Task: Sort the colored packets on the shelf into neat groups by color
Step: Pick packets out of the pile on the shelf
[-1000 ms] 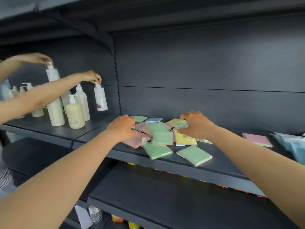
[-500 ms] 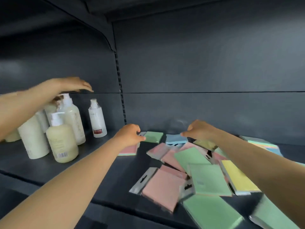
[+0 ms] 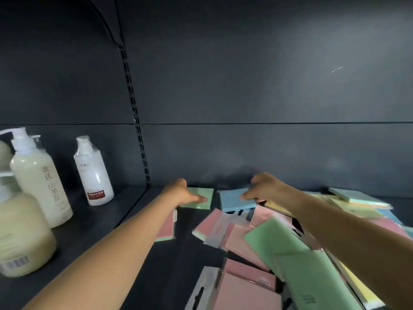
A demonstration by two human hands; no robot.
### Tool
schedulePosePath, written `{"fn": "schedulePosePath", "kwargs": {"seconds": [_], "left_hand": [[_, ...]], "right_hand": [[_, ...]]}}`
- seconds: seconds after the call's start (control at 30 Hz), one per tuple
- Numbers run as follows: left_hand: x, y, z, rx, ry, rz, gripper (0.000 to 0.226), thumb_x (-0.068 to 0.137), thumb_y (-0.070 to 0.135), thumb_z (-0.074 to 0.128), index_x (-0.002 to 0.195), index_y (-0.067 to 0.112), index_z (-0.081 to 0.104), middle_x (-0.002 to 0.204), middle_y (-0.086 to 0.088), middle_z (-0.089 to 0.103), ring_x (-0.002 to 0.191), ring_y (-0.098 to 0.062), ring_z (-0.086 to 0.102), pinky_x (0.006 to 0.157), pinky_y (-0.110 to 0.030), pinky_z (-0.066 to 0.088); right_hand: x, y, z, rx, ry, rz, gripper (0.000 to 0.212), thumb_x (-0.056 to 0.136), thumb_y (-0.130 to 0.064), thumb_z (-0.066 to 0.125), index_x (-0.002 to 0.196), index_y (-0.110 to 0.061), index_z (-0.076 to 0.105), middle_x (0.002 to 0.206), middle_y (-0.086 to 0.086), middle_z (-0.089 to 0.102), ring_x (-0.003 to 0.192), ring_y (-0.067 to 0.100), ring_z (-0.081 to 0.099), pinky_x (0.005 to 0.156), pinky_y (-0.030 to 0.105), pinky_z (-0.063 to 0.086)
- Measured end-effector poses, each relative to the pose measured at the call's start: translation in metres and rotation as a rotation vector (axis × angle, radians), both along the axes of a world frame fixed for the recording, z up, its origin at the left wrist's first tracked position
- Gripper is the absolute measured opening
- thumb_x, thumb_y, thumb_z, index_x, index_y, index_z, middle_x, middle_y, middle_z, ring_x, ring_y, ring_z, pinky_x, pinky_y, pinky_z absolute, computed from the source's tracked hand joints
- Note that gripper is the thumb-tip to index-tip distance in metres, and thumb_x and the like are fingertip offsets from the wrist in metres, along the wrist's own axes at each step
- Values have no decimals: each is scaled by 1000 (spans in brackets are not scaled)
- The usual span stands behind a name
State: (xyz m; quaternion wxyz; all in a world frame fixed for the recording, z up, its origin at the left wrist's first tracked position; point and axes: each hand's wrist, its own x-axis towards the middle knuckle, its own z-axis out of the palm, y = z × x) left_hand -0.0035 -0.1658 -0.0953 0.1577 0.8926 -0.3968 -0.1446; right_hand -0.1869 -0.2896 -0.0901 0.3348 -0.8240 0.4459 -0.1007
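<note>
A loose pile of pink, green and yellow packets (image 3: 257, 247) lies on the dark shelf (image 3: 111, 238), spreading to the right. At the back, my left hand (image 3: 181, 193) reaches onto a green packet (image 3: 199, 198), thumb laid across its top; the fingers are hidden behind the hand. Beside it, my right hand (image 3: 266, 189) holds a blue packet (image 3: 234, 200), thumb on top and fingers curled over its far edge. A pink packet (image 3: 167, 229) lies partly under my left forearm.
Several pump bottles stand on the left: a white one (image 3: 92, 173) near the shelf upright (image 3: 136, 121), cream ones (image 3: 38, 180) closer to me. More stacked packets (image 3: 357, 198) lie at the far right. The back wall is close behind both hands.
The view has moved closer in. Both hands reached to the back: the left onto the green packet, the right onto the blue one. Another person's arm at the bottles has left view.
</note>
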Motion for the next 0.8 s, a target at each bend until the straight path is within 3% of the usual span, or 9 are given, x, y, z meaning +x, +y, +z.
{"fn": "schedulePosePath", "kwargs": {"seconds": [0.1, 0.13, 0.2, 0.3, 0.4, 0.47, 0.53, 0.67, 0.8], "left_hand": [[8, -5, 0, 43, 52, -73, 81, 67, 51, 78, 122, -3, 51, 123, -17, 58, 90, -25, 60, 62, -34, 49], [10, -6, 1, 63, 70, -114, 76, 66, 50, 78, 121, 3, 54, 120, -13, 60, 87, -21, 57, 61, -29, 47], [16, -7, 2, 97, 105, -199, 71, 67, 45, 79, 127, 16, 53, 125, -3, 57, 100, -18, 58, 78, -29, 50], [19, -4, 9, 155, 129, -299, 70, 70, 39, 79, 133, 26, 49, 126, 1, 55, 109, -17, 55, 95, -27, 44], [19, -1, 15, 248, 14, -300, 74, 70, 50, 75, 132, 19, 49, 121, 1, 55, 107, -17, 55, 94, -26, 43], [17, 3, 17, 301, -136, -204, 84, 67, 65, 69, 128, 10, 48, 121, -2, 54, 108, -20, 55, 92, -28, 45], [14, 8, 16, 313, -213, -129, 93, 65, 74, 63, 128, 8, 47, 125, -3, 54, 111, -21, 54, 92, -28, 46], [13, 9, 13, 256, -93, -65, 86, 67, 67, 68, 123, 6, 47, 102, -5, 59, 93, -19, 57, 80, -25, 44], [12, -1, 4, 70, 105, -26, 78, 66, 40, 82, 128, 6, 49, 128, -6, 56, 114, -22, 54, 96, -30, 42]], "right_hand": [[-5, -2, 0, 191, -171, -98, 31, 76, 2, 73, 61, -3, 47, 41, 0, 43, 34, 13, 44, 42, 19, 38], [-7, -2, 1, 227, -198, -121, 24, 75, 5, 73, 65, 2, 51, 40, 2, 44, 30, 11, 43, 41, 19, 39], [-10, -4, 1, 276, -258, -158, 14, 74, 7, 72, 81, 11, 61, 50, 8, 52, 35, 13, 49, 48, 22, 42], [-18, -6, 8, 331, -342, -185, 19, 76, 11, 69, 94, 15, 63, 57, 9, 59, 39, 12, 53, 41, 19, 41], [-29, -10, 10, 373, -413, -205, 28, 75, 12, 69, 102, 17, 62, 78, 14, 67, 59, 18, 64, 48, 18, 49], [-32, -13, 7, 347, -437, -224, 34, 74, 10, 70, 106, 19, 60, 94, 24, 69, 81, 30, 69, 66, 27, 58], [-34, -14, 5, 319, -470, -232, 37, 73, 8, 73, 108, 16, 61, 104, 26, 68, 96, 34, 67, 81, 32, 56], [-38, -13, 5, 329, -530, -186, 36, 73, 6, 74, 107, 4, 64, 102, 16, 69, 90, 25, 66, 72, 22, 52], [-40, -12, 7, 336, -555, -164, 29, 75, 7, 72, 101, -2, 65, 94, 9, 69, 81, 18, 63, 71, 21, 49]]}}
